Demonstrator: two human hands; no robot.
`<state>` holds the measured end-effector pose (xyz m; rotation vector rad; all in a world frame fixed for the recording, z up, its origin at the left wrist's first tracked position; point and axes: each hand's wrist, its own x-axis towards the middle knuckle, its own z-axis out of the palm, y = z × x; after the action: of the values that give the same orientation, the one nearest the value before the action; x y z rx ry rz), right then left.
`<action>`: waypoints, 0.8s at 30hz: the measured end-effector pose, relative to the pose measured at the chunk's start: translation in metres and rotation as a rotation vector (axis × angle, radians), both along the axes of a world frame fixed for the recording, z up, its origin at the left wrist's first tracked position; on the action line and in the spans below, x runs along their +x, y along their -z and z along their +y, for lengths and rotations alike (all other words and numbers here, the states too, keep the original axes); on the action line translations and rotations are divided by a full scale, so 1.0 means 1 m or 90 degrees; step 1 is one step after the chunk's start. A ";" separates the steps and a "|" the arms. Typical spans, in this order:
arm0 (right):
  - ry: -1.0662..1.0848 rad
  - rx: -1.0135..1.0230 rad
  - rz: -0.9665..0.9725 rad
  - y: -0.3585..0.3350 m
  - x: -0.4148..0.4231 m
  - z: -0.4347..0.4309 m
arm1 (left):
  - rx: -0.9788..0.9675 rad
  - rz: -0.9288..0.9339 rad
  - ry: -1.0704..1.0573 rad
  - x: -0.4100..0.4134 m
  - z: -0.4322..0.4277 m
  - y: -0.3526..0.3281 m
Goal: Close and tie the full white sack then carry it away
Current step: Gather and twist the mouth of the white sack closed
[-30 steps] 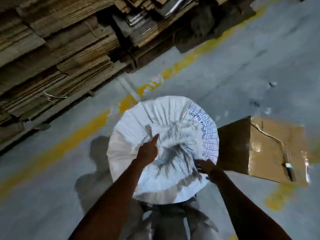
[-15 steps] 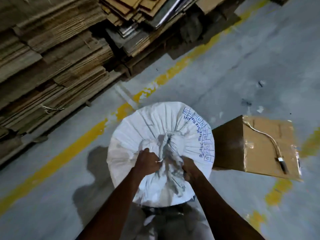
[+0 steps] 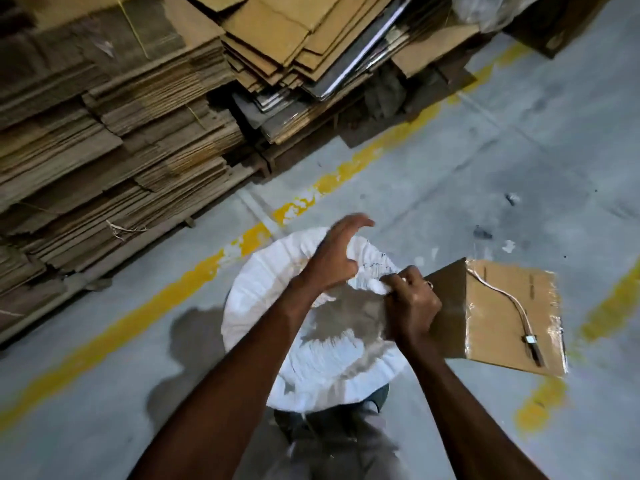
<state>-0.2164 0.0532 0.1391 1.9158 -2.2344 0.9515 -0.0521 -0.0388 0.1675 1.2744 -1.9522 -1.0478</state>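
The fingers point(image 3: 408, 277) of the right hand point(image 3: 412, 306) are pressed together and pinch a bunch of gathered cloth at the mouth of the white sack point(image 3: 263, 306). The fingers point(image 3: 353, 225) of the left hand point(image 3: 329, 261) are curved and a little spread over the same bunch. They are blurred, so I cannot tell if they really clasp it. The sack stands upright on the floor point(image 3: 485, 150), directly in front of the person's legs point(image 3: 329, 445). Its top is drawn into pleats toward the hands. I judge that the closing step is in hand: the mouth is collected but no knot shows. The next move probably calls for twisting the bunch into a firm neck and binding it while one hand keeps the cloth from opening; no string is visible. Just to the right of the sack is a cardboard box point(image 3: 502, 313) with a cable point(image 3: 518, 304) on top. Beyond the sack runs a yellow line point(image 3: 173, 299), and farther behind it lie stacks of flattened cardboard point(image 3: 104, 133).
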 end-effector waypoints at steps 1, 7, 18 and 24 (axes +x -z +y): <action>0.010 -0.002 -0.025 -0.009 -0.005 -0.005 | 0.067 -0.090 0.097 -0.010 -0.003 -0.011; 0.329 0.129 -0.546 -0.041 -0.038 -0.059 | 0.243 -0.089 0.140 -0.045 0.046 -0.008; -0.063 0.238 -0.300 -0.076 -0.050 -0.073 | 0.160 -0.015 -0.415 -0.074 0.059 0.009; -0.085 0.289 -0.432 -0.040 -0.104 -0.041 | 0.260 0.034 -0.387 -0.023 0.035 0.017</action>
<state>-0.3208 0.0125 0.1792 2.1792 -2.9326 1.3791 -0.0747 -0.0038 0.1509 1.8757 -1.2021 -1.1600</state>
